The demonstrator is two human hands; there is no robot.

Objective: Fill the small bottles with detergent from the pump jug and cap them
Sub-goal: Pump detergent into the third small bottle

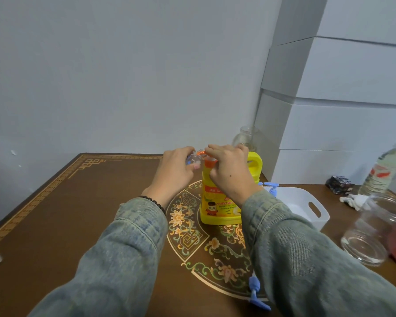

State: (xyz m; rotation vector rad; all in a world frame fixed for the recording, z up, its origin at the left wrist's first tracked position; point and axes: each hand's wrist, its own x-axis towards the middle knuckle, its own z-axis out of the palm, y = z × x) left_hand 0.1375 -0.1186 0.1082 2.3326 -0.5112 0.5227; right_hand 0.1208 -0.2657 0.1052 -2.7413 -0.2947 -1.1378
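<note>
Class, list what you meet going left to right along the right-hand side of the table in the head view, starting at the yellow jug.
Yellow jug → white tray → puzzle cube → water bottle.

A brown table point(55, 213) with gold border and floral medallion carries a yellow pump jug point(222, 209) at centre; at three o'clock a white bin point(316, 213), glass jars point(370, 239), a water bottle point(382, 170), a puzzle cube point(340, 184); at five o'clock a blue pump cap point(256, 291), perhaps.
</note>
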